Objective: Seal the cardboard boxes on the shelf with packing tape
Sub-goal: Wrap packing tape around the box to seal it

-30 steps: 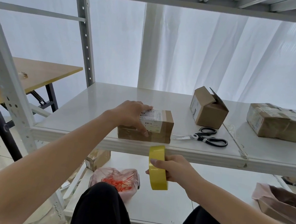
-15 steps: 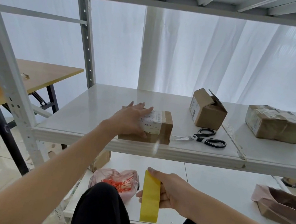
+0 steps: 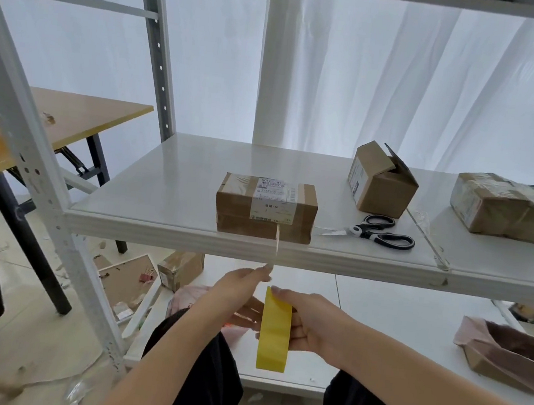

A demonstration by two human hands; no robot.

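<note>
While white curtains fill the background, a white metal shelf unit (image 3: 174, 192) spans the frame, its front edge crossing the middle and standing between the boxes above and the hands below. A wooden table (image 3: 80, 116) sits at the left, partly hidden behind the shelf post. On the shelf at the far right lies a taped box (image 3: 505, 207); left of it stands an open box (image 3: 381, 181) with its flaps up, and at the centre, near the front edge, rests a labelled box (image 3: 266, 207). Its white label wraps from top to front and carries a barcode and print too small to read. A pink bag (image 3: 507, 349) lies on the lower shelf at the lower right. Black-handled scissors (image 3: 374, 233) lie just right of the labelled box, blades pointing toward it. Below the shelf edge, the right hand (image 3: 315, 327) grasps a yellow roll of tape (image 3: 274, 330) held on edge, forefinger over its top. The left hand (image 3: 239, 293), just beside the roll, pinches the lower end of a thin clear strip of tape (image 3: 276, 243) that runs up across the shelf edge to the labelled box's front.
</note>
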